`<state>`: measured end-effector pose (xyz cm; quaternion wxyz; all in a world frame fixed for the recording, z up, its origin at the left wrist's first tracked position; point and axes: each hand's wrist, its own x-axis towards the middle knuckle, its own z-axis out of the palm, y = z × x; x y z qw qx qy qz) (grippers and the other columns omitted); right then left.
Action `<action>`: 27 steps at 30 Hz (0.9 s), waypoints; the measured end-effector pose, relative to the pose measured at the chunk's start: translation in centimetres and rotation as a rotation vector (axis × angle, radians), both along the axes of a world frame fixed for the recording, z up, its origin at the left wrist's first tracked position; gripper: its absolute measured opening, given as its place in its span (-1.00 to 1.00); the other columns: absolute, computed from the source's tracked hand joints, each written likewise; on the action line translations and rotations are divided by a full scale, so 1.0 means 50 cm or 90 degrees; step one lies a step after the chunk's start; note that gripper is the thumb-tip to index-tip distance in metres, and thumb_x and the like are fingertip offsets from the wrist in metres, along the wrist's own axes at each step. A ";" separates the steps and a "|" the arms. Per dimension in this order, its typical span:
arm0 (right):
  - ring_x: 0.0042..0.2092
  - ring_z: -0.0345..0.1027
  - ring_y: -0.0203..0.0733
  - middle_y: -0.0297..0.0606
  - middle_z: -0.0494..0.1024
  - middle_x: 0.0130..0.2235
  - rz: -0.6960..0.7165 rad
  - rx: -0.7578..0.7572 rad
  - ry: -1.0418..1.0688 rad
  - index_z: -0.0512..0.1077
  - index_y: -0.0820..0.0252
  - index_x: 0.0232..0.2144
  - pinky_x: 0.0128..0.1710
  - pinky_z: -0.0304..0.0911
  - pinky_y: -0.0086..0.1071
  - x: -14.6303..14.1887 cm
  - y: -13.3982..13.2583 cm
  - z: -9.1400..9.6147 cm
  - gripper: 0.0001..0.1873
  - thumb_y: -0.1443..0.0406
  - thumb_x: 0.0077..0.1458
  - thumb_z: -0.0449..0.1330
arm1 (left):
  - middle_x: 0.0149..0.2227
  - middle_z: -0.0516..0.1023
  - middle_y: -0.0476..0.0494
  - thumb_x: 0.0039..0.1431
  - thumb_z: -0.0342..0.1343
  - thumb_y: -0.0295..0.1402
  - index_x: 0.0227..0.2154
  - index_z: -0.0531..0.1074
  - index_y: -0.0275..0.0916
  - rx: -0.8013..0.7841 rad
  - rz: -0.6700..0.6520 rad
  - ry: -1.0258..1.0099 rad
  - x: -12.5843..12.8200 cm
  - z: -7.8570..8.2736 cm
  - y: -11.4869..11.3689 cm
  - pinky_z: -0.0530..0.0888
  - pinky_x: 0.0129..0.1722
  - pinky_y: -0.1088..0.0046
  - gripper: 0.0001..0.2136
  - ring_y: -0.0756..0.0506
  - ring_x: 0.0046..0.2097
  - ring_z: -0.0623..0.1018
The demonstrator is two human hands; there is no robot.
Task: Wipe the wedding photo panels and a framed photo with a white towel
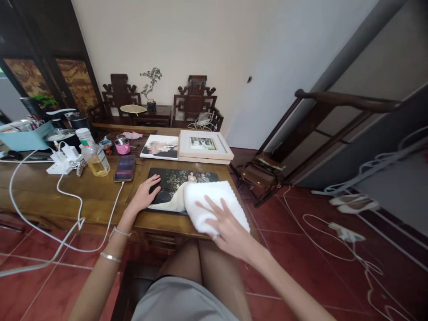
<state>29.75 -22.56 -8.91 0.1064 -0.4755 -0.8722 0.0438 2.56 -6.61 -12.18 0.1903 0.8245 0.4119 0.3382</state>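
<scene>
A dark photo print [167, 185] showing two people and a long pale dress lies flat near the table's front edge. My left hand [146, 194] rests on its left end, fingers stretched out and apart, holding nothing. Over the right part of the print lies a folded white towel [217, 191]. My right hand [230, 227] presses down on this towel and holds it from above, with fingers partly spread; the part under the palm is hidden.
Behind the print sit a white-framed picture [203, 141] and another photo panel [159, 146]. To the left are a phone [124, 169] on a cable, a bottle of yellow liquid [95, 156], a pink cup [122, 145] and a power strip [63, 160]. A wooden chair [301, 129] stands right.
</scene>
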 end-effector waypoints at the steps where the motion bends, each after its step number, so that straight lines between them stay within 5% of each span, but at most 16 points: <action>1: 0.33 -0.41 0.09 -0.27 0.03 0.30 0.013 -0.005 0.000 0.48 0.18 -0.26 0.21 -0.40 0.27 -0.010 -0.016 0.003 -0.62 0.50 -0.13 0.02 | 0.15 0.35 -0.27 0.21 -0.04 -0.21 0.01 0.40 -0.32 0.002 -0.001 0.002 0.000 0.000 0.000 0.20 0.22 0.20 -0.61 -0.15 0.20 0.30; 5: 0.33 -0.36 0.09 -0.27 0.04 0.29 0.033 -0.031 0.010 0.47 0.15 -0.21 0.18 -0.37 0.29 -0.035 0.015 0.011 -0.59 0.49 -0.13 0.03 | 0.15 0.34 -0.28 0.21 -0.03 -0.20 0.01 0.39 -0.33 0.009 -0.005 0.007 0.000 0.001 0.000 0.20 0.22 0.21 -0.60 -0.16 0.21 0.30; 11: 0.31 -0.24 0.14 -0.14 0.09 0.28 -0.056 0.004 0.005 0.39 0.16 -0.02 0.13 -0.21 0.30 -0.015 0.233 0.006 -0.64 0.33 0.15 0.00 | 0.17 0.32 -0.25 0.21 -0.03 -0.19 0.06 0.35 -0.30 0.002 -0.016 0.012 -0.002 0.006 -0.003 0.18 0.23 0.20 -0.58 -0.15 0.23 0.27; 14: 0.30 -0.19 0.18 -0.04 0.15 0.25 -0.112 0.033 -0.015 0.36 0.23 0.02 0.12 -0.17 0.29 -0.010 0.291 0.003 -0.63 0.26 0.20 -0.01 | 0.19 0.28 -0.23 0.22 -0.05 -0.19 0.08 0.33 -0.29 -0.002 -0.013 0.016 -0.003 0.008 -0.004 0.17 0.23 0.19 -0.58 -0.14 0.24 0.25; 17: 0.30 -0.22 0.18 -0.12 0.14 0.26 -0.110 0.043 -0.015 0.38 0.19 -0.01 0.12 -0.19 0.30 -0.022 0.263 0.001 -0.64 0.31 0.16 0.01 | 0.20 0.27 -0.24 0.22 -0.05 -0.19 0.08 0.33 -0.29 -0.006 -0.008 0.018 -0.002 0.006 -0.004 0.17 0.24 0.20 -0.57 -0.14 0.24 0.25; 24: 0.33 -0.38 0.10 -0.29 0.04 0.30 0.017 0.008 0.012 0.47 0.14 -0.19 0.20 -0.41 0.26 -0.068 0.037 0.005 -0.60 0.47 -0.09 0.04 | 0.18 0.30 -0.24 0.22 -0.07 -0.19 0.07 0.33 -0.27 0.001 -0.005 0.019 0.000 -0.002 -0.001 0.17 0.24 0.19 -0.58 -0.14 0.23 0.25; 27: 0.33 -0.39 0.06 -0.32 0.03 0.30 0.062 -0.014 0.016 0.47 0.14 -0.24 0.22 -0.45 0.22 -0.067 0.002 0.011 -0.60 0.49 -0.14 0.04 | 0.18 0.30 -0.23 0.22 -0.07 -0.19 0.07 0.33 -0.27 0.001 -0.007 0.024 0.000 -0.003 0.000 0.17 0.24 0.20 -0.58 -0.13 0.23 0.25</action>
